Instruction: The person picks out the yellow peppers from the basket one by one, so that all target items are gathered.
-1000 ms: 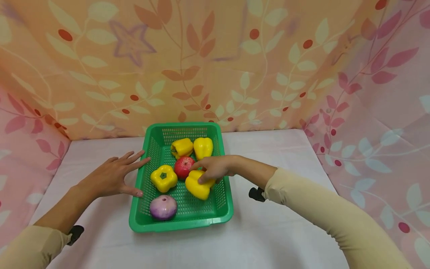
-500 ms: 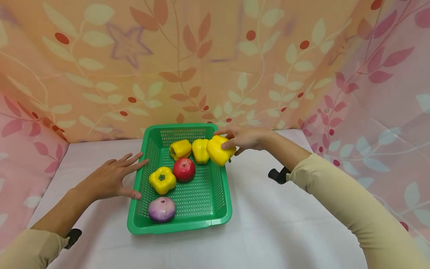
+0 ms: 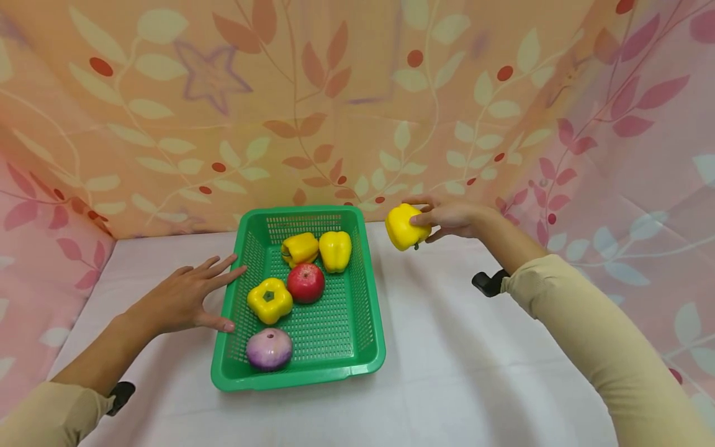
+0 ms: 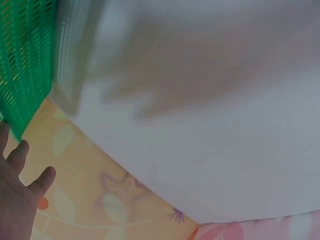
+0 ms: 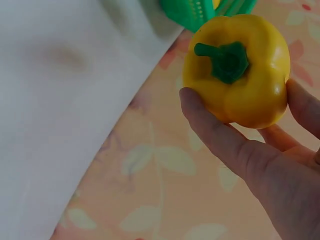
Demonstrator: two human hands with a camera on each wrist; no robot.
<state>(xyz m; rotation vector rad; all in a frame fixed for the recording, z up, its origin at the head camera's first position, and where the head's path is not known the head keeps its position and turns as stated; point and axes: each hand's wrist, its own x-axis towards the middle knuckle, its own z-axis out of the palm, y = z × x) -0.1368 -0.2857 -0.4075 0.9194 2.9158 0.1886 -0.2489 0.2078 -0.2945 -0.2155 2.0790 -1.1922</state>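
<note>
Gripping yellow pepper (image 3: 406,228), right hand (image 3: 454,218) has moved from inside green basket (image 3: 301,377) to right of it, above worktop (image 3: 430,354). Right arm outstretched, fingers curved round pepper. Left hand (image 3: 181,301) unchanged: fingers spread at left rim. Right wrist view shows whole green stem (image 5: 230,62); head view only its tip.

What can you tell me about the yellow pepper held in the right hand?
The yellow pepper is plump, lobed, smooth and glossy; whether it is real or plastic, I can't tell. A short, dark green stem juts from its dimpled end, which points downward in the head view. It looks whole, with no cuts visible. The right hand holds it raised over the white table, to the right of the green basket and outside it. Nothing else is seen touching it.
</note>
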